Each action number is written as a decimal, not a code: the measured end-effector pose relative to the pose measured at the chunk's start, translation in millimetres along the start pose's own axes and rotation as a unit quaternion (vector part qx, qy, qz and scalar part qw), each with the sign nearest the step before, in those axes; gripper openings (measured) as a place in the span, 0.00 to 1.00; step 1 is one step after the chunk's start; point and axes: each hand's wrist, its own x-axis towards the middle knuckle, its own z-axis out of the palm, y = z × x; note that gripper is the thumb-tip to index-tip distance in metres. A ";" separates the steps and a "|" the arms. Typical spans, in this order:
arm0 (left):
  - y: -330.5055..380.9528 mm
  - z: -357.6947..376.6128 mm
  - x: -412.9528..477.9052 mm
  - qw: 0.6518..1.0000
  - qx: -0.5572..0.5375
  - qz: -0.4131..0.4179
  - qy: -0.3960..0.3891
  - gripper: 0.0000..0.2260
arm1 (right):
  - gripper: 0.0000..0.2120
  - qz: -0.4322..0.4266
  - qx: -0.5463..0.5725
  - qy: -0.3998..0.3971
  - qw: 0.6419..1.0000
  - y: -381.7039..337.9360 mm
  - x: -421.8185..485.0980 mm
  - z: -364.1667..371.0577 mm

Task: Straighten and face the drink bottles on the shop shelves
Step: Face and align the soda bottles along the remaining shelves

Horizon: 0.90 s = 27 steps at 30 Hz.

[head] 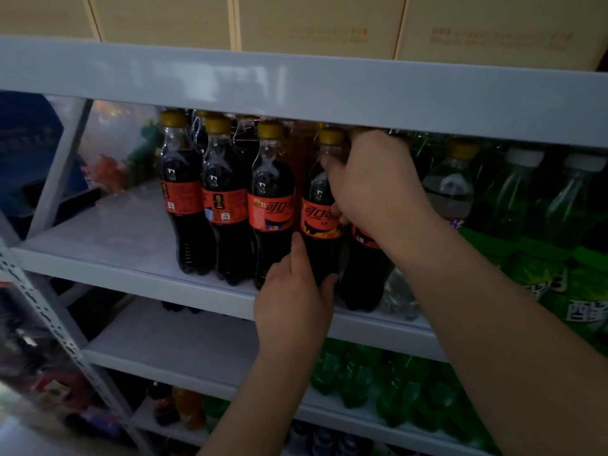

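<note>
Head view: a white shelf point(131, 232) carries a front row of cola bottles point(223, 205) with gold caps and orange-red labels, standing upright and close side by side near the front edge. The first two from the left show the small print of their labels. The third shows the brand script to the front.

The fourth cola bottle point(320, 205) stands just right of the third, script forward, and both hands are on it. The left hand point(294, 291) grips its lower body from the front-left: the thumb lies up along the dark plastic and the fingers curl round under the base. The right hand point(371, 179) is curled about the bottle's upper part, back of the hand toward the camera, with the thumb pressed on the clear shoulder just below the cap. Its fingers are mostly hidden, so how far they wrap cannot be told.

A fifth cola bottle point(362, 274) stands just to the right, its top hidden behind the right hand. Beyond it are a clear bottle point(450, 185) with a gold cap and a block of green bottles point(526, 209).

The upper shelf edge point(296, 83) crosses just above the caps, with pale cartons point(316, 24) on it. More green bottles point(378, 383) lie on a lower shelf.
</note>
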 end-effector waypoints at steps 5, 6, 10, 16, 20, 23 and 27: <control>-28.0 -1.4 -9.7 0.995 -0.080 0.023 0.058 0.21 | 0.13 -0.050 -0.028 0.152 0.987 -3.4 -31.0 13.7; -36.6 -2.6 -11.2 0.992 -0.098 0.013 0.081 0.18 | 0.16 -0.082 -0.016 0.168 0.982 -7.0 -40.1 18.0; -60.7 -5.5 -5.8 0.986 -0.101 -0.041 0.126 0.18 | 0.18 -0.115 0.117 0.100 0.981 -24.5 -39.1 36.6; -62.5 0.1 3.9 0.992 -0.066 -0.063 0.083 0.29 | 0.03 0.079 0.212 -0.063 0.972 -52.0 8.4 48.5; -67.4 -2.0 5.0 0.994 -0.069 -0.050 0.067 0.27 | 0.04 0.090 0.164 -0.067 0.980 -53.3 21.9 49.7; -71.5 -8.7 7.2 0.999 -0.027 -0.003 0.034 0.28 | 0.10 0.034 0.101 -0.018 0.994 -51.0 21.6 47.1; -66.7 -14.6 11.2 0.999 0.019 -0.012 0.031 0.34 | 0.13 0.008 0.051 0.021 0.998 -50.9 18.8 43.0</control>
